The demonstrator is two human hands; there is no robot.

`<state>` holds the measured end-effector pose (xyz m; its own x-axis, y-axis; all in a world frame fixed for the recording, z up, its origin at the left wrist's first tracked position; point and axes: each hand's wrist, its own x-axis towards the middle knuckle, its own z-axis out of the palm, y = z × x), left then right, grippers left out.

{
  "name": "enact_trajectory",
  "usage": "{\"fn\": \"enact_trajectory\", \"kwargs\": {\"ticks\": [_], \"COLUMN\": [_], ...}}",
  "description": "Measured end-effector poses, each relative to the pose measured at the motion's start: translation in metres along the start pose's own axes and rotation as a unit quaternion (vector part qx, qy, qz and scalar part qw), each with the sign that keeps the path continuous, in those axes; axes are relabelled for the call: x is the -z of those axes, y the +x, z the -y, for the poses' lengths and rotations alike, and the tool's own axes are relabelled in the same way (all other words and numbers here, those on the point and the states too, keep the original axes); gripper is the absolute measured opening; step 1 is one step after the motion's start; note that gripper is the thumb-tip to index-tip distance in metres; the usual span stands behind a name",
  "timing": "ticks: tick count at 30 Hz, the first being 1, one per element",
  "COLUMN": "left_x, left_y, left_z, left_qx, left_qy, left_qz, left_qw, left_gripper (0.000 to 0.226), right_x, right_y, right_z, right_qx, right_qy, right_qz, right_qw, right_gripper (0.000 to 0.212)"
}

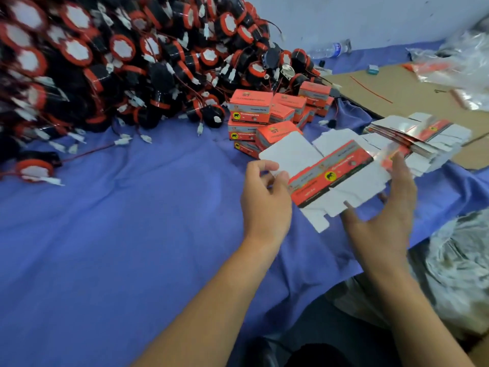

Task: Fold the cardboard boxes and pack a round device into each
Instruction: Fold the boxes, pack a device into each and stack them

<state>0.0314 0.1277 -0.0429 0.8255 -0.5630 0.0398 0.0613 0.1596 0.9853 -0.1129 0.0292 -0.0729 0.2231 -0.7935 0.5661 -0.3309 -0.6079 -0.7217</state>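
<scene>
A flat, unfolded red-and-white cardboard box point(333, 170) hangs above the blue cloth between my hands. My left hand point(264, 197) pinches its left end between thumb and fingers. My right hand point(389, 207) holds its right end with fingers spread, thumb under the lower flaps. A stack of flat boxes point(420, 133) lies just right of it. Several folded red boxes point(264, 112) are piled behind it. A big heap of round black-and-red devices point(111, 62) with wires and white plugs fills the upper left. One round device point(34, 169) lies apart at the left edge.
A blue cloth point(119, 234) covers the work surface. A brown cardboard sheet point(397, 88) lies at the back right with clear plastic bags point(463, 64) on it. A plastic water bottle point(330, 50) lies by the wall. Crumpled plastic point(460, 263) sits near my right forearm.
</scene>
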Motion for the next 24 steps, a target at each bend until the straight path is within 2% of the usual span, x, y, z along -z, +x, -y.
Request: {"fn": "enact_trajectory", "kwargs": {"ticks": [2,4,9,10,14,17,20,24], "left_x": [0.035,0.072,0.158,0.173,0.230,0.263,0.286,0.309], "left_y": [-0.005,-0.010,-0.030,-0.034,-0.047,-0.053,-0.056,-0.063], "left_z": [-0.009,-0.018,-0.035,-0.036,-0.044,-0.047,-0.047,-0.040], "left_qx": [0.005,0.009,0.034,0.037,0.037,0.023,0.003,-0.055], "left_qy": [-0.011,-0.017,0.002,0.010,0.019,0.019,0.052,0.226], "left_qz": [-0.021,-0.019,-0.013,-0.028,-0.138,-0.205,-0.214,-0.169], "left_qw": [1.000,1.000,0.999,0.999,0.990,0.978,0.975,0.958], "left_gripper": [0.012,0.009,0.009,0.011,0.008,0.005,0.012,0.028], "right_x": [-0.006,-0.016,-0.051,-0.060,-0.098,-0.128,-0.151,-0.171], "right_y": [-0.007,-0.016,-0.056,-0.063,-0.085,-0.102,-0.118,-0.123], "right_z": [0.017,0.041,0.116,0.128,0.157,0.166,0.176,0.181], "right_qx": [-0.011,-0.005,0.010,0.020,0.062,0.077,0.068,0.080], "right_qy": [0.089,0.178,0.287,0.299,0.313,0.299,0.289,0.298], "right_qz": [0.033,0.085,0.205,0.224,0.256,0.280,0.310,0.317], "right_qw": [0.995,0.980,0.936,0.927,0.912,0.909,0.903,0.897], "right_gripper": [0.090,0.071,0.023,0.024,0.074,0.076,0.076,0.092]}}
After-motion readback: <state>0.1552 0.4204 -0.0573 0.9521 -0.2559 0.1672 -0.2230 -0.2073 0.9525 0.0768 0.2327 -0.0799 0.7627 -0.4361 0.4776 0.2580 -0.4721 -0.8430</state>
